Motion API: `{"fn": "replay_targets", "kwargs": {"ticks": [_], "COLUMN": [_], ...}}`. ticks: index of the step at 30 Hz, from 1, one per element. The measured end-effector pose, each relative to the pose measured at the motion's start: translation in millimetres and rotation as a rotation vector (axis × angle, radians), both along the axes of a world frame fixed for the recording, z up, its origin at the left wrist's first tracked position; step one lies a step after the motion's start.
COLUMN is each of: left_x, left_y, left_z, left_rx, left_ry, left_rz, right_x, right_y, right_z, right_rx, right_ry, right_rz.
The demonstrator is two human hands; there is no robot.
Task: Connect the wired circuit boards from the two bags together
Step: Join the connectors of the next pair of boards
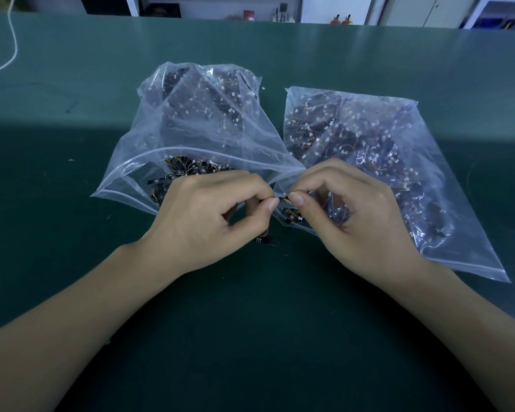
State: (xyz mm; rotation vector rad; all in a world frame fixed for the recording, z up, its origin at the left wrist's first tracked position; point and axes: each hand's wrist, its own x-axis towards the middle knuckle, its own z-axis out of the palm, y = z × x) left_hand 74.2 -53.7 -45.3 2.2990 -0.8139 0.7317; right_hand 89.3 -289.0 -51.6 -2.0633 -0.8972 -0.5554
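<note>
Black board (267,241) mostly hidden under left hand (202,215), connectors unclear

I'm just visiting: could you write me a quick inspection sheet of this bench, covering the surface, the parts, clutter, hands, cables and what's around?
Surface: green mat, small specks.
Job's things: left bag open, right bag, both full of wired boards; a black board lies under the hands.
Clutter: nothing seen.
Hands: left hand and right hand pinch a small wired piece between them.
Cables: white cord far left.
Surroundings: shelving behind, blurred.
</note>
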Motion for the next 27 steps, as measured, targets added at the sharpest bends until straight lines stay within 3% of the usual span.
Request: {"fn": "replay_targets", "kwargs": {"ticks": [10,16,27], "left_x": [2.7,2.9,5.6], "left_y": [1.1,0.9,3.2], "left_z": [-1.5,-0.9,-3.7], "left_rx": [-0.06,-0.09,-0.093], "left_ry": [-0.03,-0.027,-0.07], "left_rz": [0.011,0.002,-0.045], "right_x": [0.5,-1.7,3.8], "right_y": [-1.9,-2.0,-5.1], "right_z": [1.0,-0.1,-3.7], "right_rx": [0.022,-0.168,0.016], "right_ry": [0.008,-0.012,0.021], "right_rz": [-0.036,-0.133,-0.178]}}
